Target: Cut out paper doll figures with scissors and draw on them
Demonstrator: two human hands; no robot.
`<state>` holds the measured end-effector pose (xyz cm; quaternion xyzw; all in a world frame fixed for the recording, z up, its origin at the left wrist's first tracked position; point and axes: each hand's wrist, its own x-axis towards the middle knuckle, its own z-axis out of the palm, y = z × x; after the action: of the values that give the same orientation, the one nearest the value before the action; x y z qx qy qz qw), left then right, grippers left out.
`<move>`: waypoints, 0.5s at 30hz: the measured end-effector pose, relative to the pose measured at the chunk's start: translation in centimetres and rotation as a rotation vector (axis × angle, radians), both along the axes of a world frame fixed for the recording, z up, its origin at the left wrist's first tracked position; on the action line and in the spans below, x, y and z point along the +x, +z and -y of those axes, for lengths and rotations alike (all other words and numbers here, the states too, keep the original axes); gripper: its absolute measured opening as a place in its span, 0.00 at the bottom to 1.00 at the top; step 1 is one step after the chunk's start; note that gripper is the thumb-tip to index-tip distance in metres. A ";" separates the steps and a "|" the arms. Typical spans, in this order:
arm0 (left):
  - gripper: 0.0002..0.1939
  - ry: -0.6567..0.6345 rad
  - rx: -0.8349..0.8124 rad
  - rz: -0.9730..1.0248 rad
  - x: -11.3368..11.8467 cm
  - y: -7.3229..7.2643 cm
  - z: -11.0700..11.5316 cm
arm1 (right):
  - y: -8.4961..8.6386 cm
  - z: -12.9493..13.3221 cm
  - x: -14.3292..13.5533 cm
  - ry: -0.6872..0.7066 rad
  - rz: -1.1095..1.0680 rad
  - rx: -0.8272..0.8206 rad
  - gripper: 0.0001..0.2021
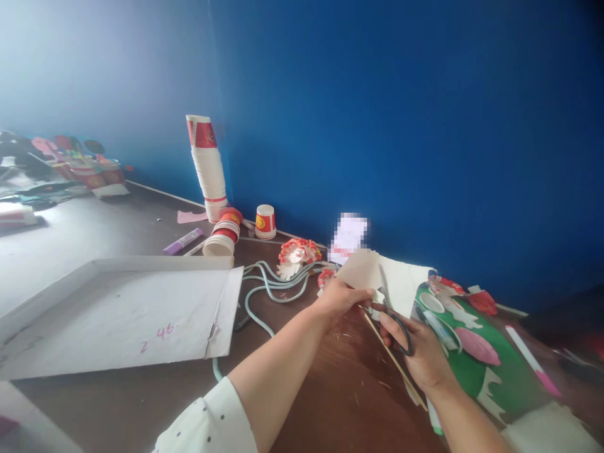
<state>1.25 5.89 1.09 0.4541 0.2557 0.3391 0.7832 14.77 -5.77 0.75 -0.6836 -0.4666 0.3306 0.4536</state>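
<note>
My right hand [422,355] is closed around the dark handles of a pair of scissors [406,340]. Their blades point up and away from me, over a white sheet of card [408,283]. On the other side of the blades, my left hand [343,297] pinches the card at its near edge. The fingertips of both hands are close together, partly hiding the card's lower edge. Just below them, a thin wooden stick [394,358] slants over the brown table [330,390].
A shallow white box [117,314] fills the left. Stacked paper cups [207,170] stand by the blue wall. Pale blue cord [257,299] loops beside red-and-white cut cup pieces [299,251]. At right are green sheet material [467,371], paper scraps and a pink-capped marker [533,358].
</note>
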 end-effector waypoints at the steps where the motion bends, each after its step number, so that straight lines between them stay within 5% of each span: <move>1: 0.17 -0.012 0.001 -0.014 -0.2 0.0 -0.2 | -0.1 0.0 0.1 0.004 -0.003 -0.003 0.11; 8: 0.15 -0.042 -0.002 -0.058 -0.5 0.0 -0.9 | -0.5 -0.1 0.7 0.020 -0.061 0.008 0.10; 15: 0.16 -0.049 0.049 -0.078 -0.8 0.1 -1.2 | 0.7 -0.1 0.0 0.019 -0.078 -0.090 0.18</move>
<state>0.43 7.07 1.22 0.4920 0.2667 0.3080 0.7694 14.72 -5.72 1.49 -0.6854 -0.4399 0.3818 0.4369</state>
